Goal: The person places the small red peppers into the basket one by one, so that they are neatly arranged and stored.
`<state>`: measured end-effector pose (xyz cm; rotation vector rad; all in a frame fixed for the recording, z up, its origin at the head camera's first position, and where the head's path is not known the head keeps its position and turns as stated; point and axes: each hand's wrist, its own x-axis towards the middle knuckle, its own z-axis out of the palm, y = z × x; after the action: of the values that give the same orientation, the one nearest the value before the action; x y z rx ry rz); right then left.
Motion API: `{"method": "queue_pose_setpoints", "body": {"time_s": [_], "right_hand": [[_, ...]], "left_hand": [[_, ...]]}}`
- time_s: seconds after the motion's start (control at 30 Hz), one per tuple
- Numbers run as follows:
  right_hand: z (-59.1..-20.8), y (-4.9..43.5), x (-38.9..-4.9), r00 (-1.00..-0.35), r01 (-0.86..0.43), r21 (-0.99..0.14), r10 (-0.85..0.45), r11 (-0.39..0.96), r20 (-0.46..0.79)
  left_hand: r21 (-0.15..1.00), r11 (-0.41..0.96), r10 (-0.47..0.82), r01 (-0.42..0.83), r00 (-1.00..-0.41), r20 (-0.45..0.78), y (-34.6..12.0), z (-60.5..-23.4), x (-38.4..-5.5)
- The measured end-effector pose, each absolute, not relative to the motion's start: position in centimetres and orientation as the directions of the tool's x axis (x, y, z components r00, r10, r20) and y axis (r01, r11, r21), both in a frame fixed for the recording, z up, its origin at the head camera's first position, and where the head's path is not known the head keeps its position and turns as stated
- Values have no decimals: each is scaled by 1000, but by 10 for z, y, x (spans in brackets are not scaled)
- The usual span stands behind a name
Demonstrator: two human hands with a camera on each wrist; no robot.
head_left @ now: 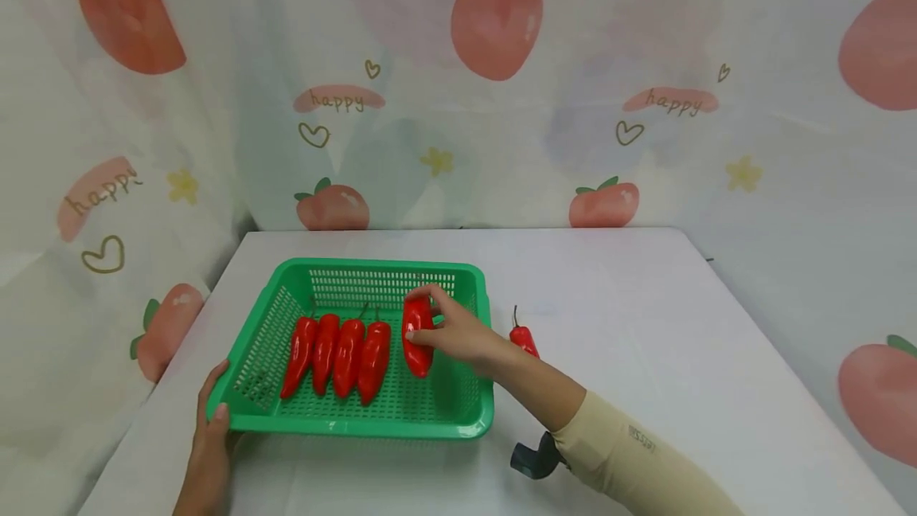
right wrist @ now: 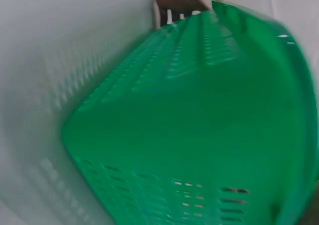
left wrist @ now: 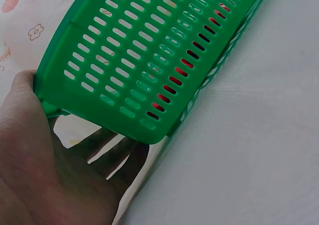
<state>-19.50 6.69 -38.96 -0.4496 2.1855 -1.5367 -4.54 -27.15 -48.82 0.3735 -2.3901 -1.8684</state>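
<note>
A green slotted plastic basket (head_left: pixel 337 425) stands on the white table. My left hand (head_left: pixel 211 444) grips its near left corner, thumb on the rim; the left wrist view shows the fingers (left wrist: pixel 132 167) spread under the corner. My right hand (head_left: pixel 458 333) pinches a red chili pepper (head_left: pixel 417 345) between thumb and fingers, upright inside the basket's right half. Whether this pepper touches the basket floor, I cannot tell. Several red chili peppers (head_left: pixel 349 353) lie side by side to its left. The right wrist view shows mainly the basket's outer wall (right wrist: pixel 164 120), not the held pepper.
Outside the basket, right of it, another red chili pepper (head_left: pixel 524 338) lies on the table (head_left: pixel 645 341), partly hidden by my right forearm. A dark curved object (head_left: pixel 537 459) shows beside that forearm. A fruit-patterned cloth (head_left: pixel 458 134) hangs behind the table and at its sides.
</note>
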Motion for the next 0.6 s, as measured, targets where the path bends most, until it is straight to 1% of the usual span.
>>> {"method": "queue_pose_setpoints", "body": {"time_s": [0.27,0.6], "right_hand": [[-400,47,-198,-833,5,-937,-517,348,-197],[-414,31,-198,-812,16,-928,-537,371,-228]], "left_hand": [[947,260,-264,-189,-957,-118,-269,-486,-47],[954,254,-258,-162,-962,-95,-270,-487,-47]]}}
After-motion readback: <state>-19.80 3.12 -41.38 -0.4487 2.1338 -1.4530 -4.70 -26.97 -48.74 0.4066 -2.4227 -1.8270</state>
